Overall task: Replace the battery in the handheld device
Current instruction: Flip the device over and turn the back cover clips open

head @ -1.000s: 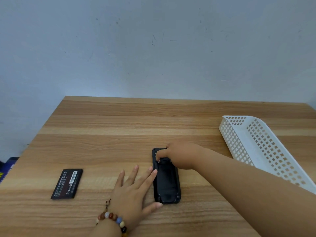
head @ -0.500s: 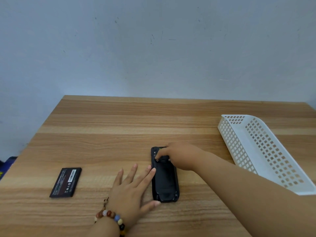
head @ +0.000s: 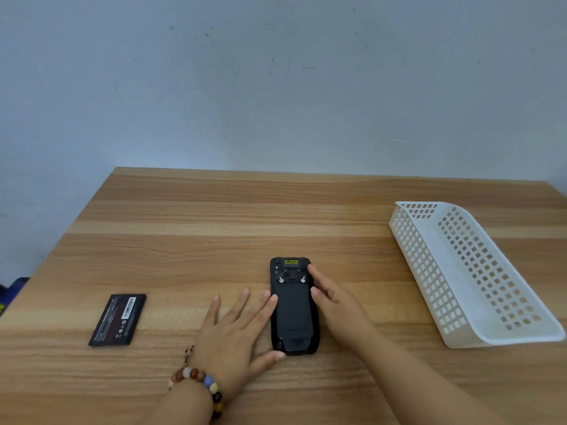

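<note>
A black handheld device point(head: 293, 308) lies face down on the wooden table point(head: 233, 228), its back cover on, with two silver screws and a yellow label near its far end. My left hand point(head: 236, 335) lies flat on the table, its fingers spread, with the fingertips and thumb touching the device's left edge. My right hand point(head: 334, 305) rests along the device's right edge, fingers against its side. A loose black battery point(head: 118, 320) with a white label lies flat on the table, well to the left of both hands.
A white perforated plastic basket point(head: 478, 305) stands at the right of the table and looks empty. A bead bracelet point(head: 199, 381) is on my left wrist. A pale wall rises behind the table's far edge.
My right hand has drawn back from the far end of the device, where its fingers were at the screws, to the device's right side. My left hand has stayed put.
</note>
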The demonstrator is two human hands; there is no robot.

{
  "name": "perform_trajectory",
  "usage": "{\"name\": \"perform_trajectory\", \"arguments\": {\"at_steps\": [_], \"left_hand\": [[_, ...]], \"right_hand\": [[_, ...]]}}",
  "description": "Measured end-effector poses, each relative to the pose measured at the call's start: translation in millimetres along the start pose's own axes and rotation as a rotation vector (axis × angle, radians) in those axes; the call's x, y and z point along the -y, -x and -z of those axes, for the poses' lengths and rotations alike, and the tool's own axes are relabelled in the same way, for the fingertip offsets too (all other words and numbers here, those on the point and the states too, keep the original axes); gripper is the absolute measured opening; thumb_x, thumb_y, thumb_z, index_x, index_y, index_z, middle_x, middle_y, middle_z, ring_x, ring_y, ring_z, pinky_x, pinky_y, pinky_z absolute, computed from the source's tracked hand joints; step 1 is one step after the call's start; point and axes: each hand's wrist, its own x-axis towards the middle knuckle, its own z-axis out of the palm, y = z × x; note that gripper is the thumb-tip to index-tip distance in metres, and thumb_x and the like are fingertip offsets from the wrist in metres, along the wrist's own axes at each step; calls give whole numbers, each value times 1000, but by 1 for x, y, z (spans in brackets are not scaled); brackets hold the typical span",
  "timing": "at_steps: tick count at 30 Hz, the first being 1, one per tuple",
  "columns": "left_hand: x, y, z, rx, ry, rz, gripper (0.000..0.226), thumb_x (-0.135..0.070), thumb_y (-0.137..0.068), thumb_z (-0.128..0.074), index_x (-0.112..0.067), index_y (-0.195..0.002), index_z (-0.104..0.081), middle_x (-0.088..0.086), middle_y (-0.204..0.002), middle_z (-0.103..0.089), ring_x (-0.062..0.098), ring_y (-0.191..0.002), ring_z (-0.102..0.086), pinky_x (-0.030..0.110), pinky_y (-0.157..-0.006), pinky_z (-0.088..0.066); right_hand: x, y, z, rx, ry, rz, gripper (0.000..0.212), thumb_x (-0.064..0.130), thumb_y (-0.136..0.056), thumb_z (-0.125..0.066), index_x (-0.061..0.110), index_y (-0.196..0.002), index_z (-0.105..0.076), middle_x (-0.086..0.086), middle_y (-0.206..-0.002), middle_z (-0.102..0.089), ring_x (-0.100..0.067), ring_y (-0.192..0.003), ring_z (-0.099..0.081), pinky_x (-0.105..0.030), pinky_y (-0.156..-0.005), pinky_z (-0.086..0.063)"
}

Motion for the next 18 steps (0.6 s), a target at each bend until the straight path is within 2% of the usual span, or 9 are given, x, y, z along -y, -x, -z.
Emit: {"name": "perform_trajectory", "arguments": {"at_steps": [7,13,15,18], "left_hand": [[1,0,0,6,-1,-4,78,-74,-87,-19,-27,-149,-14,-9,-141,-42,22,-126,-43,48,-100,-20],[1,0,0,4,-3,-8,77,-73,-88,-20,-26,-148,-15,-9,-140,-42,21,-125,-43,45,-104,-11],[1,0,0,0,0,-7,77,-73,-88,-19,-26,-149,-13,-9,-140,-42,21,-125,-44,46,-103,-15],[1,-1,0,-9,19,-13,77,-73,-88,-18,-26,-149,-9,-8,-140,-44,21,-125,-44,50,-99,-21]], "right_hand": [[-12,5,-2,-33,271,121,47,19,-95,-45,28,-140,-33,25,-139,-22,11,-128,-18,-11,-107,-14],[-11,6,-3,-29,320,139,49,23,-95,-46,29,-141,-30,26,-141,-20,7,-135,-18,-11,-107,-13],[-10,7,-2,-15,352,144,53,28,-93,-49,30,-142,-28,24,-145,-19,5,-137,-17,-12,-108,-13],[-8,9,0,30,410,160,72,40,-83,-61,30,-143,-23,26,-142,-15,11,-130,-11,-11,-107,-12]]}}
